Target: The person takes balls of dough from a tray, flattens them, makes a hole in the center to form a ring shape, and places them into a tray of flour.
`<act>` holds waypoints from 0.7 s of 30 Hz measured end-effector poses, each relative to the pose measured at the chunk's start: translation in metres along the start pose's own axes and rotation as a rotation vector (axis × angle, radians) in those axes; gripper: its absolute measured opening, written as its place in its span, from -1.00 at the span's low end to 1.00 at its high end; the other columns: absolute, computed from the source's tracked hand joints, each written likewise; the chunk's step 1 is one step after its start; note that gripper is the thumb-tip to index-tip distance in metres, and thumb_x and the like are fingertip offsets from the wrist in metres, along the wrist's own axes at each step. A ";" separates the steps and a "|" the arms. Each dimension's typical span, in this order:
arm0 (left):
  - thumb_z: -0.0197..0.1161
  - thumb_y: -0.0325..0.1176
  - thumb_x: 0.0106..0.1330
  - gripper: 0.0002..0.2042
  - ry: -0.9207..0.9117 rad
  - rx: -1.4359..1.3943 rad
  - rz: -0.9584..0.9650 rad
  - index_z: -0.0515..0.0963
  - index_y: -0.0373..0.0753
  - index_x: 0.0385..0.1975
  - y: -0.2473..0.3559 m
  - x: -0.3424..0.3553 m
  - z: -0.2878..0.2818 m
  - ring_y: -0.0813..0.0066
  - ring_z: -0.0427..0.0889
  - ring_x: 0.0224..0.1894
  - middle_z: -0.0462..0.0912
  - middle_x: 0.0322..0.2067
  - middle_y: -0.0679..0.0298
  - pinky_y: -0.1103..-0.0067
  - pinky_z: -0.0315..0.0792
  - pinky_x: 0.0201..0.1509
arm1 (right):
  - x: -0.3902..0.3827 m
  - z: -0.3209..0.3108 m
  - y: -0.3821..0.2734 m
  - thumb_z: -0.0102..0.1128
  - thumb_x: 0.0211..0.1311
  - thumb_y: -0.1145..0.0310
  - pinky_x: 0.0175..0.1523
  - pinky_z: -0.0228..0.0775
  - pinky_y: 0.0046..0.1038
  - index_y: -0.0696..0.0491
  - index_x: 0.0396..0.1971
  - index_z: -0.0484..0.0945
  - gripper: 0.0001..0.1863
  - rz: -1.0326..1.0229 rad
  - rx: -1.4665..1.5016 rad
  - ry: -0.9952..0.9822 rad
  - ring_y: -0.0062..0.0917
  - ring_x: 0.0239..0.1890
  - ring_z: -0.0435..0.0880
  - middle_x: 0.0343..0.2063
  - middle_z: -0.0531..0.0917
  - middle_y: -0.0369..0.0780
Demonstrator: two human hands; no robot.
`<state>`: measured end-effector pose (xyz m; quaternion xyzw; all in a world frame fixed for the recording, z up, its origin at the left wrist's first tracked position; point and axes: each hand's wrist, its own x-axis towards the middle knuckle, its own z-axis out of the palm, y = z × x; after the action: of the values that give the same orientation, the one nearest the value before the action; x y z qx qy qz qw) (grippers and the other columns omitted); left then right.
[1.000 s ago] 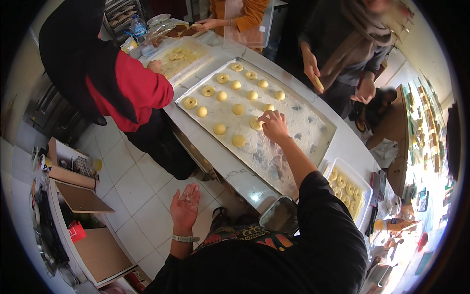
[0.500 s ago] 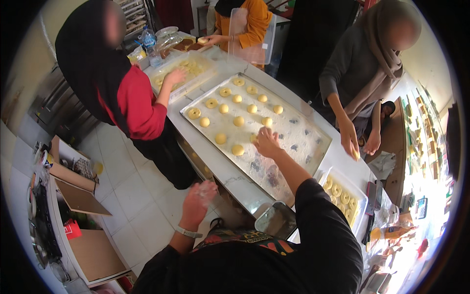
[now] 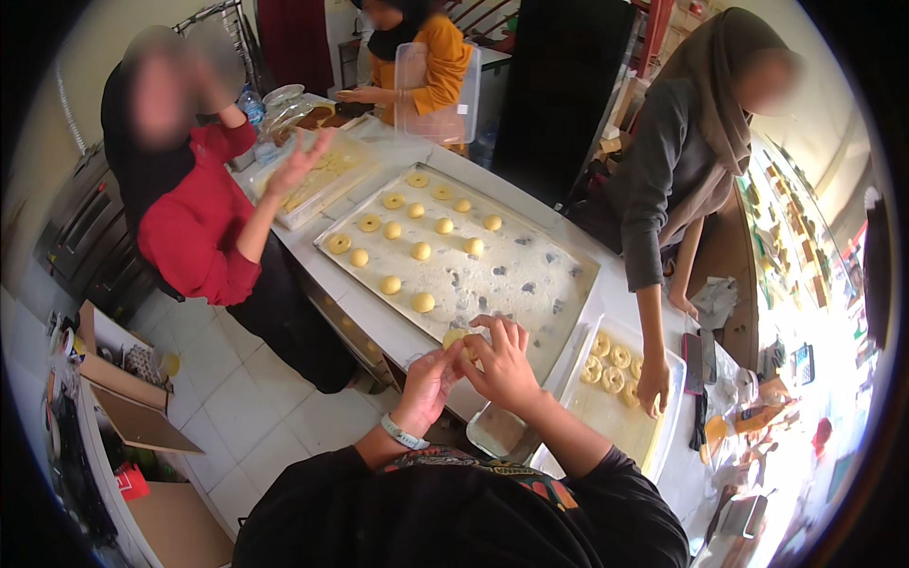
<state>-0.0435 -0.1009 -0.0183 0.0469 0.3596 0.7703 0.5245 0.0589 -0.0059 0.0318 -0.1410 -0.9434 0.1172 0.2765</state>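
Observation:
My left hand (image 3: 428, 386) and my right hand (image 3: 502, 364) meet just past the tray's near edge. Pinched between their fingertips is a small yellow piece of dough (image 3: 454, 336), partly hidden by the fingers. Beyond them lies a large floured metal tray (image 3: 511, 293). On it sit several round dough balls (image 3: 421, 303), and dough rings (image 3: 393, 201) stand along its far left side. Dark marks spot the floured metal on the right.
A clear container of dough rings (image 3: 614, 380) stands right, with a co-worker's hand (image 3: 653, 386) in it. A metal pan (image 3: 502, 433) is by my right forearm. Another tub of dough (image 3: 322, 175) sits far left beside a person in red (image 3: 204, 227). A third person stands behind.
My right hand has lifted a dough ball off the tray and brought it to my left hand, which has come up. The person in red raises both hands; the right-hand co-worker reaches into the container.

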 end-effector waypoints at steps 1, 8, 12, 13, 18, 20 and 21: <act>0.22 -0.34 0.19 -0.83 -0.011 0.004 -0.010 0.48 -0.30 -0.34 -0.003 -0.001 0.005 0.62 0.51 -0.33 0.53 -0.40 0.34 0.62 0.41 -0.16 | -0.004 -0.004 -0.002 0.21 -0.04 0.27 0.07 0.01 -0.21 0.03 -0.30 0.50 -0.73 -0.004 -0.064 0.016 -0.27 0.03 0.25 -0.07 0.35 -0.20; 0.14 -0.22 0.26 -0.71 -0.191 0.169 0.066 0.46 -0.33 -0.21 -0.007 0.002 0.023 0.66 0.46 -0.31 0.53 -0.36 0.35 0.72 0.30 -0.19 | -0.023 -0.025 -0.013 0.23 -0.05 0.25 0.12 -0.03 -0.18 0.02 -0.28 0.52 -0.71 0.188 -0.149 0.081 -0.20 0.10 0.22 0.05 0.31 -0.17; 0.14 -0.18 0.26 -0.68 -0.230 0.378 0.133 0.49 -0.36 -0.20 -0.005 -0.002 0.029 0.70 0.45 -0.30 0.55 -0.36 0.37 0.73 0.30 -0.20 | -0.033 -0.025 -0.001 0.18 0.05 0.37 0.08 0.21 -0.23 0.07 -0.21 0.48 -0.73 0.276 0.319 0.087 -0.26 0.09 0.35 0.03 0.38 -0.09; 0.14 -0.18 0.26 -0.67 -0.257 0.455 0.192 0.49 -0.36 -0.20 -0.003 -0.004 0.031 0.70 0.45 -0.29 0.56 -0.36 0.37 0.72 0.31 -0.19 | -0.035 -0.022 0.003 0.19 0.05 0.42 0.03 0.33 -0.30 0.10 -0.20 0.47 -0.72 0.431 0.599 0.160 -0.27 0.03 0.45 -0.03 0.45 -0.06; 0.20 -0.35 0.20 -0.72 -0.263 0.541 0.112 0.48 -0.37 -0.15 0.003 -0.011 0.032 0.66 0.51 -0.25 0.58 -0.29 0.29 0.70 0.37 -0.12 | -0.035 -0.033 -0.001 0.20 0.04 0.47 -0.13 0.46 -0.47 0.18 -0.23 0.50 -0.75 0.571 0.701 0.146 -0.35 -0.24 0.64 -0.28 0.61 -0.10; 0.31 -0.41 0.10 -0.69 -0.248 0.442 0.144 0.50 -0.40 -0.18 0.005 -0.012 0.033 0.61 0.55 -0.25 0.60 -0.28 0.24 0.71 0.41 -0.13 | -0.035 -0.034 -0.001 0.17 0.06 0.49 -0.13 0.46 -0.51 0.20 -0.24 0.52 -0.77 0.508 0.548 0.168 -0.40 -0.26 0.65 -0.32 0.63 -0.13; 0.31 -0.41 0.10 -0.69 -0.241 0.442 0.161 0.50 -0.40 -0.18 0.006 -0.012 0.032 0.61 0.55 -0.25 0.60 -0.28 0.24 0.71 0.41 -0.13 | -0.034 -0.031 -0.003 0.17 0.06 0.49 -0.13 0.46 -0.51 0.20 -0.24 0.52 -0.77 0.491 0.554 0.164 -0.40 -0.26 0.65 -0.32 0.63 -0.13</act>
<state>-0.0287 -0.0957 0.0122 0.2800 0.4493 0.7011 0.4777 0.1027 -0.0157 0.0416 -0.2918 -0.7887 0.4191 0.3423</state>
